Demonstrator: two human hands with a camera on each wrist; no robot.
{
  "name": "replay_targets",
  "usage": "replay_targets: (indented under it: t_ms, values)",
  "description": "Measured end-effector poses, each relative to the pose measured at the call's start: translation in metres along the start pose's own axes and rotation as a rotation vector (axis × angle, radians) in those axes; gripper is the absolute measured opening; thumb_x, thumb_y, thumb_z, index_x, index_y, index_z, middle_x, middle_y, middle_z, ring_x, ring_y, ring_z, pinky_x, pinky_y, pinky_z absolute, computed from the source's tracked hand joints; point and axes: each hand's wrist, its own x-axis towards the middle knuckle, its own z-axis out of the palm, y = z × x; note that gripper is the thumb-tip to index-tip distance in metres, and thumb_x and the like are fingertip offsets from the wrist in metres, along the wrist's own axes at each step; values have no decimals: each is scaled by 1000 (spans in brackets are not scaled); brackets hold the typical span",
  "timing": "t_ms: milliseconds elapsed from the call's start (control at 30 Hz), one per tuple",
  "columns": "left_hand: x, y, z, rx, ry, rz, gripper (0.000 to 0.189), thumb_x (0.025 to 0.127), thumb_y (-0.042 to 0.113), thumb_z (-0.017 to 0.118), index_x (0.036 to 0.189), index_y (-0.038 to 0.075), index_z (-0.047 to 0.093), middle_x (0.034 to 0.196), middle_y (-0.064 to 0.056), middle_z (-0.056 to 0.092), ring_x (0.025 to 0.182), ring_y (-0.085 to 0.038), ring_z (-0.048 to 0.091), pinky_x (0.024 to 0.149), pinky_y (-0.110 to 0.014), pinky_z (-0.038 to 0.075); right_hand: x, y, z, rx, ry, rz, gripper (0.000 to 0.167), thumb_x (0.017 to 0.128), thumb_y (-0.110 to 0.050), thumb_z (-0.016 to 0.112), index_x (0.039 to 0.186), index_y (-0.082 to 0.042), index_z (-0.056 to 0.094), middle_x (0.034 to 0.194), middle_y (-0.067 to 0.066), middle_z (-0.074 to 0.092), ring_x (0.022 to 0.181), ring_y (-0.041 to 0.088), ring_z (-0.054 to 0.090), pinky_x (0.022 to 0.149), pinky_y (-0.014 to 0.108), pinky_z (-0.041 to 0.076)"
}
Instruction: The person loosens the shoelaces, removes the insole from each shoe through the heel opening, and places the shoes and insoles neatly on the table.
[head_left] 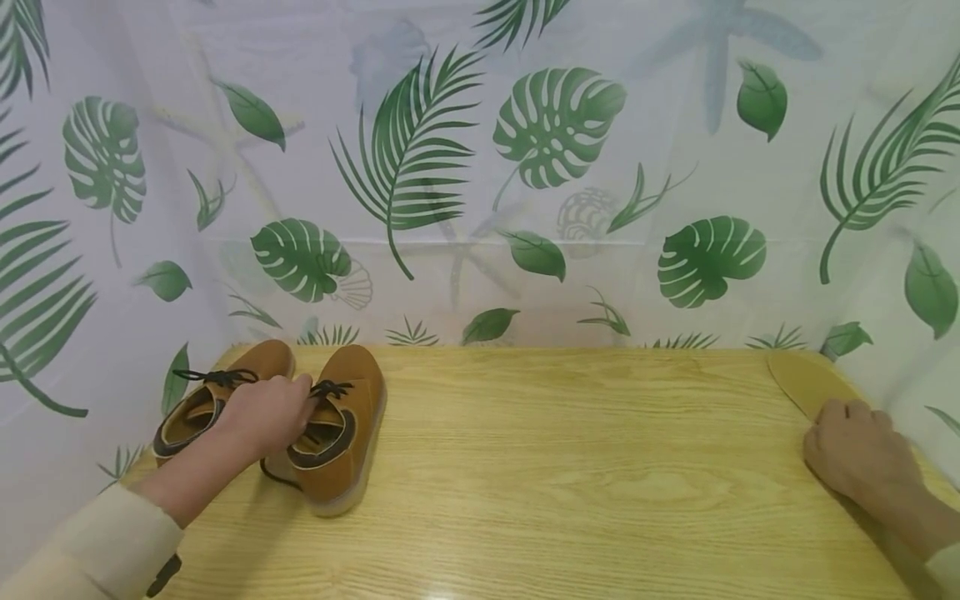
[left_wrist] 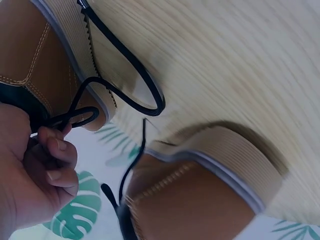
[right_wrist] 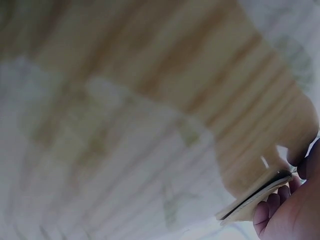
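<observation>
Two brown lace-up shoes stand side by side at the left end of the wood-grain table (head_left: 562, 467): the left-hand shoe (head_left: 257, 362) near the left edge, the right-hand shoe (head_left: 365, 417) just beside it. Both toes point toward the far edge; pale soles rest on the table surface.

The left hand (head_left: 273, 412) is positioned above and between the shoes. Its fingers are curled, pinching a black lace (left_wrist: 156, 100) at the opening of the right-hand shoe. In the left wrist view, a loop of this lace extends from the fingertips over the table.

The right hand (head_left: 862, 446) is located at the right edge of the table, well apart from the shoes. Its fingers are curled round the near end of a flat tan insole (head_left: 810, 382); the free rounded end points toward the far right corner. Contact between insole and table cannot be determined.

A white cloth (head_left: 450, 292) printed with green leaves forms the backdrop. A pale sleeve (head_left: 120, 533) covers the left forearm.
</observation>
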Motion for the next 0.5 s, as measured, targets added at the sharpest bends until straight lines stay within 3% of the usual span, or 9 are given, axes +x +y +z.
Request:
replay_targets:
  t_ms: [333,500]
  values:
    - [-1,-23,6,23,3,-15,24,102,27,54,87,8,53,65,-4,54,58,-23,58,49,-43,46,0,0,-2,4,-10,0,28,96,-11,34,75,5,42,77,30,45,71,51,47,55,61,41]
    - [-2,-34,7,-54,5,-4,27,101,36,54,88,12,54,65,0,53,58,-18,54,49,-39,42,-1,-1,-2,-2,-6,-12,27,96,-11,34,75,4,42,76,30,45,70,49,47,54,59,41]
